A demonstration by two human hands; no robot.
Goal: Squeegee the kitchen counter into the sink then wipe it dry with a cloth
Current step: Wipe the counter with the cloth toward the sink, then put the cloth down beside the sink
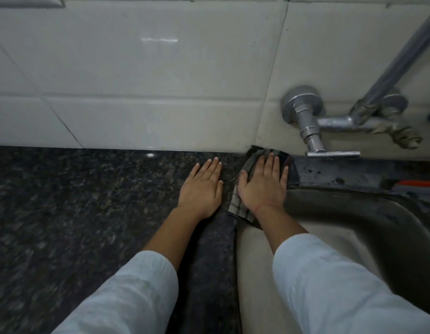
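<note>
A dark speckled granite counter (pixel 76 201) runs along the white tiled wall. At its right end lies a steel sink (pixel 329 225). A checked grey-brown cloth (pixel 238 203) lies at the counter's back corner by the sink rim. My right hand (pixel 264 184) presses flat on the cloth with straight fingers. My left hand (pixel 202 186) rests flat on the bare counter just left of the cloth, fingers straight. No squeegee is in view.
A metal tap (pixel 312 133) with a flat handle juts from the wall above the sink's back ledge. A pipe (pixel 397 63) rises to the upper right. An orange object (pixel 413 183) lies on the ledge at the right edge.
</note>
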